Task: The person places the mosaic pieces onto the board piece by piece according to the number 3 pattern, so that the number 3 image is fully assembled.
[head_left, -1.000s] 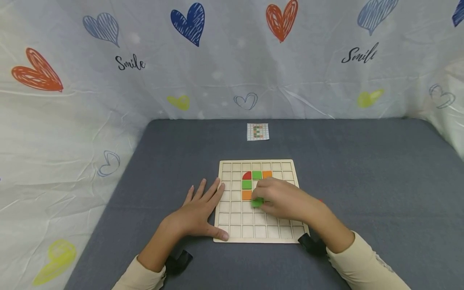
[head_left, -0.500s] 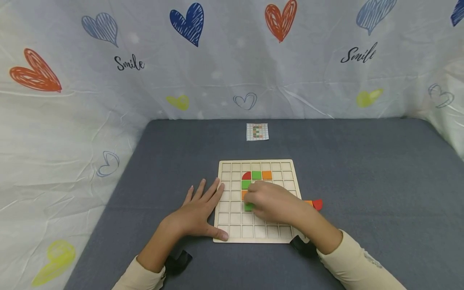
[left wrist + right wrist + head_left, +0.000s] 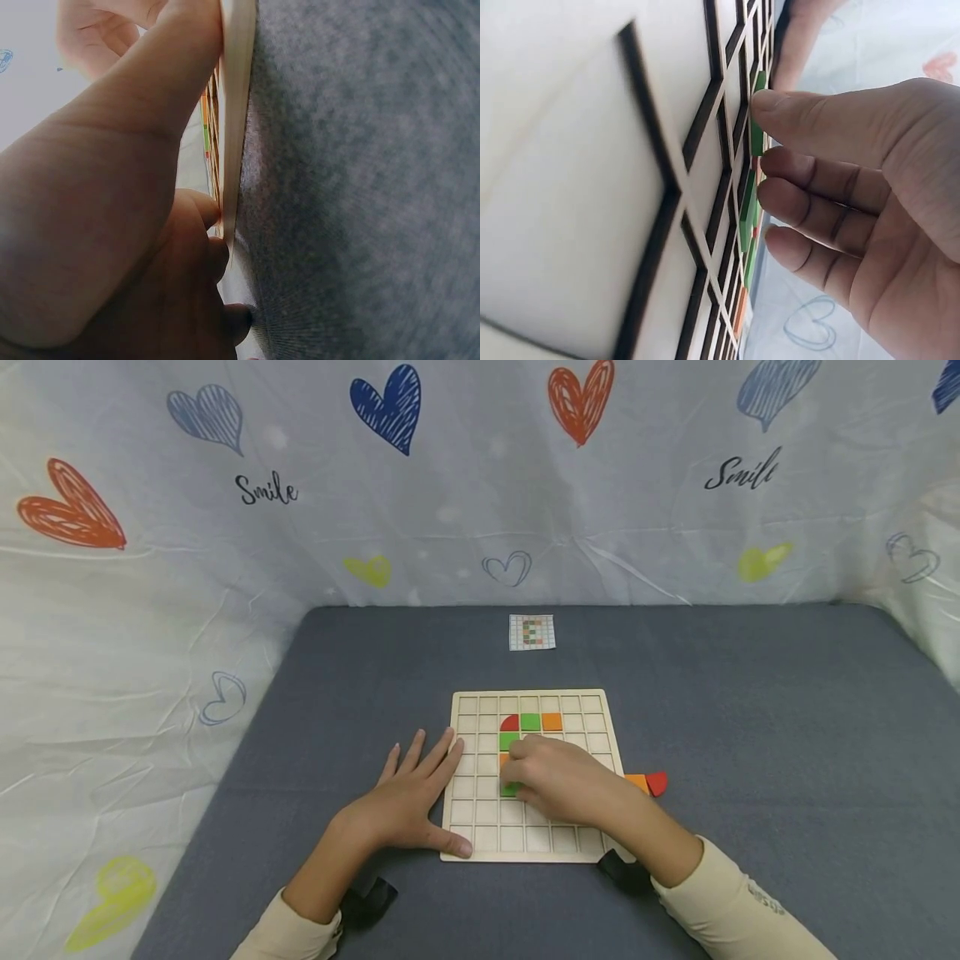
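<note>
I see a grey cloth-covered desk (image 3: 750,710) carrying a pale wooden grid board (image 3: 480,706), a small printed pattern card (image 3: 532,632), and loose orange (image 3: 637,781) and red pieces (image 3: 657,783).

A grey table (image 3: 750,710) stands against a white curtain (image 3: 465,510) printed with coloured hearts (image 3: 387,406) and the word "Smile", under even light.
</note>
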A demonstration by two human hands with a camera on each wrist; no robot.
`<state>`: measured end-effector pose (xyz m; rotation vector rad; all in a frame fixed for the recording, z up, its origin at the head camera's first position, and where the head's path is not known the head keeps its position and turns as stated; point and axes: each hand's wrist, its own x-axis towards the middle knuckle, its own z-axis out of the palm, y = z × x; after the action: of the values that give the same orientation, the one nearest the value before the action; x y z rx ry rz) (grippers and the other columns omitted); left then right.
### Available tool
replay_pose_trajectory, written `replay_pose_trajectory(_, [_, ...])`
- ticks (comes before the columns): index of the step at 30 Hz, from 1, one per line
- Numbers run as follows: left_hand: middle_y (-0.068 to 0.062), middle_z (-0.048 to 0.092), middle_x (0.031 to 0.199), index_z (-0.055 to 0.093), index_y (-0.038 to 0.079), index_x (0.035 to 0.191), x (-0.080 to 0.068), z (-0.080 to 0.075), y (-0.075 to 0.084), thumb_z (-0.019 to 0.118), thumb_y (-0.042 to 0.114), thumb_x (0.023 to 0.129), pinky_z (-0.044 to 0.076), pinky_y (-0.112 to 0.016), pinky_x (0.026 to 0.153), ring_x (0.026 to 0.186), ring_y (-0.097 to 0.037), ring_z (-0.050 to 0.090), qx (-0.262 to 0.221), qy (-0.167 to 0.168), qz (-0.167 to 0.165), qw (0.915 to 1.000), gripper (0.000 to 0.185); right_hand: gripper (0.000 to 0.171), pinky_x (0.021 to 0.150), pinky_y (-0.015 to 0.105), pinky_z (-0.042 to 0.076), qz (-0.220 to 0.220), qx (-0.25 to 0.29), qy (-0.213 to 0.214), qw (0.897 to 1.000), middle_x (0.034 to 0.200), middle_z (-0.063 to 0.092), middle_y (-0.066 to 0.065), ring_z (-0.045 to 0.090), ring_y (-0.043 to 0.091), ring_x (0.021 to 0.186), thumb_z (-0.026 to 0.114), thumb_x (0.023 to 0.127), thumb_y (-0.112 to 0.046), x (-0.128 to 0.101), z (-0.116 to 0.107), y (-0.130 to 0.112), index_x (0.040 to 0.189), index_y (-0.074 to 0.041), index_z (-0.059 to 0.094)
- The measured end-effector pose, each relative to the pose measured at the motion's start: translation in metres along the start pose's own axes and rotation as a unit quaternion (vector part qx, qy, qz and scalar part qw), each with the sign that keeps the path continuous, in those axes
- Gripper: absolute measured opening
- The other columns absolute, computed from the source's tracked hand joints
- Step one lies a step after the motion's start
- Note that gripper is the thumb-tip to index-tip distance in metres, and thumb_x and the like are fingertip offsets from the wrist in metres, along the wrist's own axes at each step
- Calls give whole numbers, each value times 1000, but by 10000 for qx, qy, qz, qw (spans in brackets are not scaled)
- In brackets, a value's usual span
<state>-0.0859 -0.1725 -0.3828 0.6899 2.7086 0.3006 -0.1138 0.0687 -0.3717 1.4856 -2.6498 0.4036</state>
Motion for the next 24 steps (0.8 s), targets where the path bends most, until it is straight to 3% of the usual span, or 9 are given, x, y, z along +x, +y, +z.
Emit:
replay_pose_trajectory(6, [1, -8, 150, 1, 18, 146, 0, 0, 0, 53, 81, 57, 1, -57, 101, 133, -33, -11, -31, 56, 55, 10000, 121, 19, 60, 21, 38, 128, 234, -103, 9996, 68, 45, -11, 41, 6, 67, 65, 73, -2, 1, 1, 0, 73, -22, 65])
replay_pose_trajectory(13, [2, -8, 150, 0, 21, 146, 1, 1, -1, 53, 82, 56, 0, -57, 101, 134, -31, -11, -38, 12, -25, 10000, 121, 20, 58, 21, 34, 24, 124, -80, 9999, 66, 38, -13, 37, 7, 64, 61, 78, -4, -2, -2, -1, 70, -22, 64])
replay_pose_trajectory(17, [1, -8, 150, 1, 19, 146, 1, 1, 0, 52, 82, 56, 0, -57, 101, 134, -32, -11, -34, 34, 15, 10000, 121, 20, 61, 21, 35, 67, 269, 18, 9996, 67, 40, -13, 38, 6, 65, 58, 82, -5, -15, -4, 3, 71, -21, 63])
replay_pose_trajectory(24, [3, -9, 150, 0, 21, 146, 2, 0, 0, 53, 82, 54, -1, -56, 101, 134, -30, -12, -68, -10, -59, 10000, 122, 16, 69, 24, 41, 532, 425, 332, 9971, 80, 53, -12, 45, 4, 76, 61, 81, -5, -54, -14, 22, 82, -20, 66])
